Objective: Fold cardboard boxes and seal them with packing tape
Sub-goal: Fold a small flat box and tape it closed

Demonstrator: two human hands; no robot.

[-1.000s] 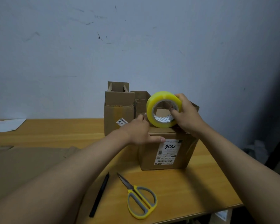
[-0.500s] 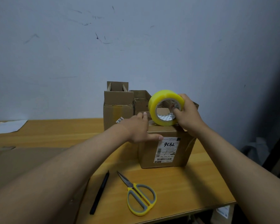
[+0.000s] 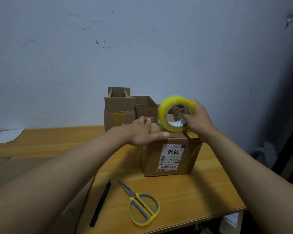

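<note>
Cardboard box [image 3: 171, 157] w/ the white label sits near the right end of the bench [image 3: 201, 191], flaps folded down, so folding on this one looks done & sealing is what you're on. Your left hand [image 3: 143, 132] lies flat on the top, fingers straight & together, thumb stretched along the front edge, pressing the flaps shut. Your right hand [image 3: 199, 119] grips the yellow tape roll [image 3: 175, 114] upright on the top's far right, thumb hooked into the core, other fingers curled round the outside. Can't tell how much tape is stuck down yet; looks like early in the strip. Left to do, I'd judge: run it across the seam, cut w/ the yellow scissors [image 3: 141, 206] lying in front, then the open boxes [image 3: 120, 112] behind & the flat cardboard [image 3: 15, 174] at left. Bench is pale wood; a black pen [image 3: 101, 202] lies beside the scissors, paper [image 3: 5, 135] at far left. Wall [image 3: 142, 48] behind is grey-blue, scuffed; room dim, dark on the right.
</note>
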